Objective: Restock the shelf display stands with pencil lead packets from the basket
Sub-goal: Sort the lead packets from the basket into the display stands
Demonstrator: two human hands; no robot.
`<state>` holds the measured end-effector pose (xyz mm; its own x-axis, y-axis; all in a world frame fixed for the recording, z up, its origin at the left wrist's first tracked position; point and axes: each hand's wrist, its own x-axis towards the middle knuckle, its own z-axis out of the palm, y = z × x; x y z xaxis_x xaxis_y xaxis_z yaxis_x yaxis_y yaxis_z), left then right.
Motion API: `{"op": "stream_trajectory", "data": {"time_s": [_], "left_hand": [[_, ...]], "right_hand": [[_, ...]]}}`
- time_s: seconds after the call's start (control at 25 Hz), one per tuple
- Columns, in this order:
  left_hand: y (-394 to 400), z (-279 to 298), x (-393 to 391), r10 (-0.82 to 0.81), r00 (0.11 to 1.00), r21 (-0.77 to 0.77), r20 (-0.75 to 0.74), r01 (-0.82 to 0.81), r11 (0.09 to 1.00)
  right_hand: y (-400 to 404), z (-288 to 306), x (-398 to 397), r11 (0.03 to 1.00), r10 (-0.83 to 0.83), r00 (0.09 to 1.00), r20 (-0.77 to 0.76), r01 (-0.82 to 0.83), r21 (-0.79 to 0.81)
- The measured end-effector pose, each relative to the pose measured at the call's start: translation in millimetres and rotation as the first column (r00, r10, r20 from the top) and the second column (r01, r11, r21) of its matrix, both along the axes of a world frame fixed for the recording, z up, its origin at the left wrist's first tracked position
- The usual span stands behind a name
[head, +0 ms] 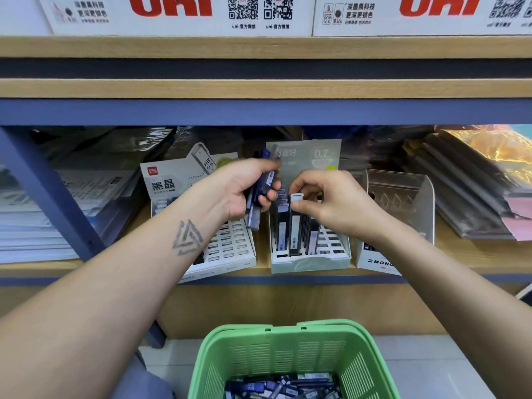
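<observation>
My left hand (244,188) grips a bundle of dark blue pencil lead packets (259,197) above the gap between two stands. My right hand (331,201) pinches the white top of one packet (296,220) that stands upright in a slot of the pale green 0.7 display stand (311,262). Several other packets stand in that stand's slots. To its left the white 0.5 display stand (230,249) shows mostly bare slots, partly hidden by my left forearm. A green basket (288,352) below holds several lead packets (282,387).
A clear acrylic stand (403,197) with a Mono label sits right of the green stand. Stacks of paper lie at the shelf's left, wrapped notebooks at its right. A blue shelf rail (259,112) runs overhead, with white Uni boxes (178,12) on the shelf above.
</observation>
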<state>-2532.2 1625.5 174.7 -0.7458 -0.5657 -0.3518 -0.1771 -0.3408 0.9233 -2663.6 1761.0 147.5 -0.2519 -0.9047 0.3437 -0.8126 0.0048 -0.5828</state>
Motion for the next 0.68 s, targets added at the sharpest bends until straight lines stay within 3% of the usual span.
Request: {"op": "stream_trajectory", "data": {"time_s": [0.2, 0.48, 0.56, 0.68], "left_hand": [[0, 1, 4, -0.004, 1.0, -0.011, -0.001, 0.004, 1.0], [-1, 2, 4, -0.008, 1.0, -0.022, 0.004, 0.008, 1.0], [0, 2, 3, -0.011, 1.0, -0.027, 0.003, 0.011, 1.0], [1, 1, 2, -0.017, 1.0, -0.027, 0.004, 0.018, 0.999]], "right_hand": [[2, -6, 0, 0.998, -0.032, 0.997, -0.067, 0.029, -0.051], [4, -6, -6, 1.0, 0.009, 1.0, 0.027, -0.009, 0.009], [3, -11, -6, 1.0, -0.003, 0.997, -0.077, 0.004, 0.018], [2, -14, -5, 0.999, 0.02, 0.931, -0.365, -0.034, -0.032]]}}
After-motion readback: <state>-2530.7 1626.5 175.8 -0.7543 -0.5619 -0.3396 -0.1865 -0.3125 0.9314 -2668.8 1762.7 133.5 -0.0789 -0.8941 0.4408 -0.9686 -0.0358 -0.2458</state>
